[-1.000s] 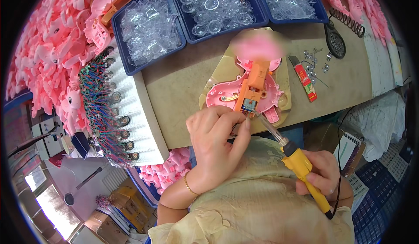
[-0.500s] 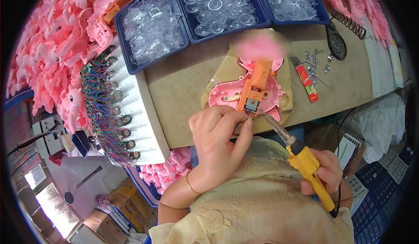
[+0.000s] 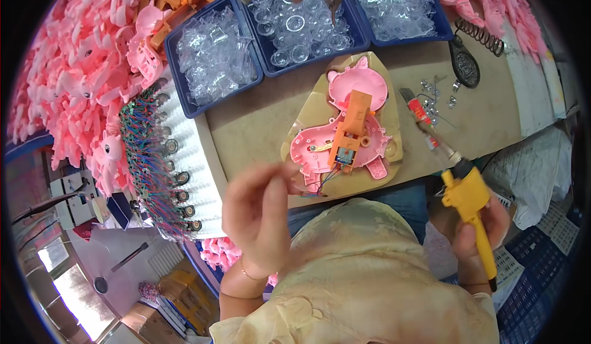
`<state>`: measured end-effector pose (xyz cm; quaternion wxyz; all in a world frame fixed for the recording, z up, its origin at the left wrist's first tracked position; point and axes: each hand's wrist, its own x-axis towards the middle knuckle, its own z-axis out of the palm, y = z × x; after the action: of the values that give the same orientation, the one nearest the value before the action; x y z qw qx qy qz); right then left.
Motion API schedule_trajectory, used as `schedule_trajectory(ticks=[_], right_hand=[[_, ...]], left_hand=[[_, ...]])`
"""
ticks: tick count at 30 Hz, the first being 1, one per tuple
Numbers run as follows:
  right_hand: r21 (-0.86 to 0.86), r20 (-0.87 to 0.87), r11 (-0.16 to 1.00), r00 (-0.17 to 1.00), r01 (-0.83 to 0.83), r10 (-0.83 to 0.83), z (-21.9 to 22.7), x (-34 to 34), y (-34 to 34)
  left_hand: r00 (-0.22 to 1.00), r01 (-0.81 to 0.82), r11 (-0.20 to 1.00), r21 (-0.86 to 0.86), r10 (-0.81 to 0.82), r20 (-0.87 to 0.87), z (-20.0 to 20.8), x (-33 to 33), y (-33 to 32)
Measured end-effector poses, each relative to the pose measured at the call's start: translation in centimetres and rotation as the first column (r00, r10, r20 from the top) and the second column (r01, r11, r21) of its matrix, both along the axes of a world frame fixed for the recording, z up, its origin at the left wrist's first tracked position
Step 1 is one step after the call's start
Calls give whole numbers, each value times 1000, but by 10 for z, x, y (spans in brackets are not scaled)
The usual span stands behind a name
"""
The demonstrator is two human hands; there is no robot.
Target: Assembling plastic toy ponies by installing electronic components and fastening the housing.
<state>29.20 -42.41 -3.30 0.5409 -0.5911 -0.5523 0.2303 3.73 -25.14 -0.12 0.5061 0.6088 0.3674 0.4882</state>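
A pink animal-shaped toy shell half (image 3: 354,132) lies open on a tan fixture (image 3: 308,116), with an orange part and a small circuit board (image 3: 348,138) in it and thin wires trailing off its lower left. My left hand (image 3: 258,212) hovers just left of those wires, fingers loosely curled with the tips pinched; whether it holds a wire end I cannot tell. My right hand (image 3: 477,236) grips the yellow handle of a soldering iron (image 3: 465,187), whose tip points up and left, away from the toy.
Three blue trays of clear plastic parts (image 3: 289,27) line the table's far edge. A white rack of wired small parts (image 3: 169,159) stands left. Piles of pink shells (image 3: 80,79) lie beyond it. Small metal bits (image 3: 434,95) and a black spring-handled stand (image 3: 465,61) lie right.
My left hand has drawn back from the toy to the left. The soldering iron has swung away from the board toward the right.
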Motion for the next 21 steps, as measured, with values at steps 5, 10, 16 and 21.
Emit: schedule_trajectory(ticks=[5,10,16,21], right_hand=[[27,-111,924,920,381,-376,-9,11,-1],[84,-190,911,904,404,-383,-19,18,-3],[48,-173,934,923,355,-343,-15,14,-3],[-66,-180,955,938,288,-295,-4,2,10]], left_hand=[[956,101,946,-309,-179,-234,17,20,26],[616,509,828,234,-160,-771,20,51,47],[733,299,949,-97,-293,-614,2,16,52],[759,165,981,101,-61,-648,-1,5,26]])
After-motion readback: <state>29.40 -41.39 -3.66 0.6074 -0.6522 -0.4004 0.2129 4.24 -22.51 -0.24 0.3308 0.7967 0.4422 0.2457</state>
